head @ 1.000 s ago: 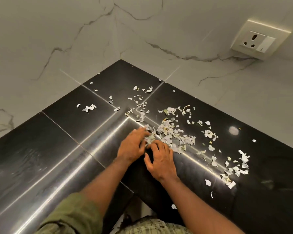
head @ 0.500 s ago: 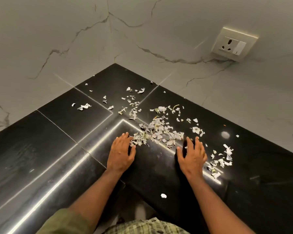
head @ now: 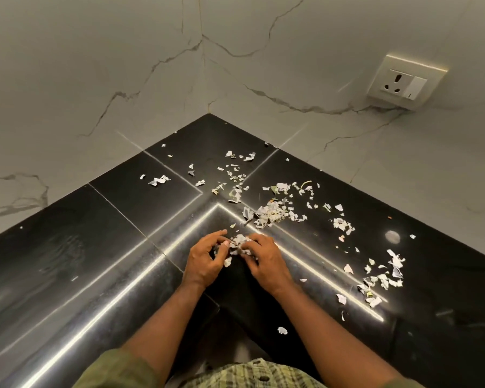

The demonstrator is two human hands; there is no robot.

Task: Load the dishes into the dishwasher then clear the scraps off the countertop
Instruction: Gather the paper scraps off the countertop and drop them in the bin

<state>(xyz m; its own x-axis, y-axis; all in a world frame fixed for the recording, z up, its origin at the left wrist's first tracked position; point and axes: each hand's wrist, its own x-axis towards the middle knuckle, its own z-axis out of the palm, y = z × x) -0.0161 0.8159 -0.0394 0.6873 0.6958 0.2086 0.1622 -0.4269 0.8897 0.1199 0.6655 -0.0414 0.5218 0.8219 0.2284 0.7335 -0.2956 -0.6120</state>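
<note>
Torn paper scraps lie scattered over the black corner countertop (head: 118, 225). A thick pile of scraps (head: 272, 215) sits just beyond the inner corner edge, and a looser trail of scraps (head: 381, 278) runs along the right arm of the counter. My left hand (head: 205, 261) and my right hand (head: 266, 261) are cupped together at the rounded front edge, pinching a small clump of scraps (head: 237, 245) between their fingertips. One scrap (head: 227, 261) hangs just below the clump.
Marble-look walls meet behind the counter. A wall socket with a switch (head: 403, 81) is on the right wall. A few stray scraps (head: 158, 180) lie on the left tile. One scrap (head: 282, 330) lies low on the counter's front face.
Half a second ago both hands lay flat and apart on the counter. They have since come together, raking a clump of scraps to the edge and closing on it.
</note>
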